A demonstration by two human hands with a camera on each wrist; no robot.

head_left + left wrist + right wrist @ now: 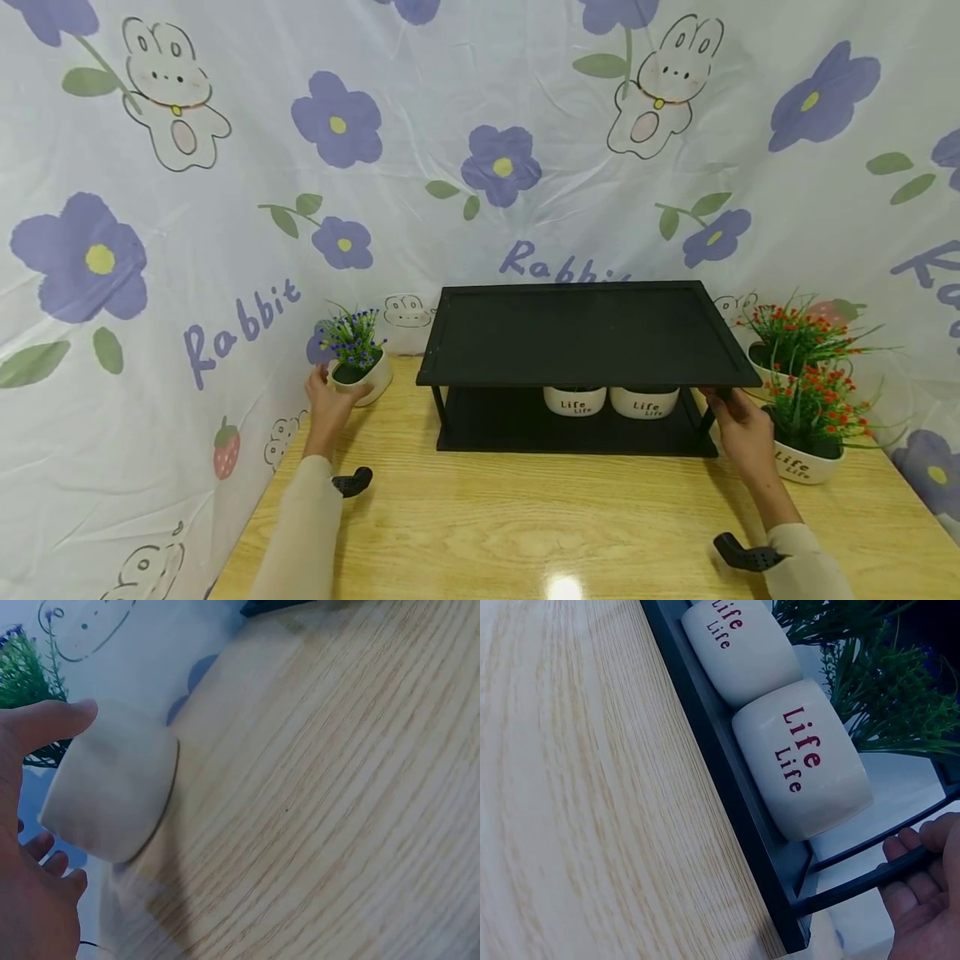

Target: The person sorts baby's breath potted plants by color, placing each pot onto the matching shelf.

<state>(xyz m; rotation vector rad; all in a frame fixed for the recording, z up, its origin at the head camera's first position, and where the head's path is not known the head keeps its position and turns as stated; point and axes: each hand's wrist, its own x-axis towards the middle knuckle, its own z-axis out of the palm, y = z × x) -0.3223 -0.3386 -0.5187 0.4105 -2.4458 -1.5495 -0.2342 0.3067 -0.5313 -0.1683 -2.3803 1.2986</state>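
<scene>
Right now, a black rectangular two-tier shelf [592,333] is standing on a pale wood-grain table [525,517], with wood surface stretching along its near edge and separating its left edge from a white rounded pot of purple flowers [380,379] at the far left. Two white pots of red flowers [808,467] are crowding the shelf's right side. The left hand [332,408] is spreading thumb and fingers wide around the purple-flowered pot; firm contact isn't showing clearly. The right hand [746,437] is gripping the shelf's slim black near-right post [866,881], fingers curling round it.
</scene>
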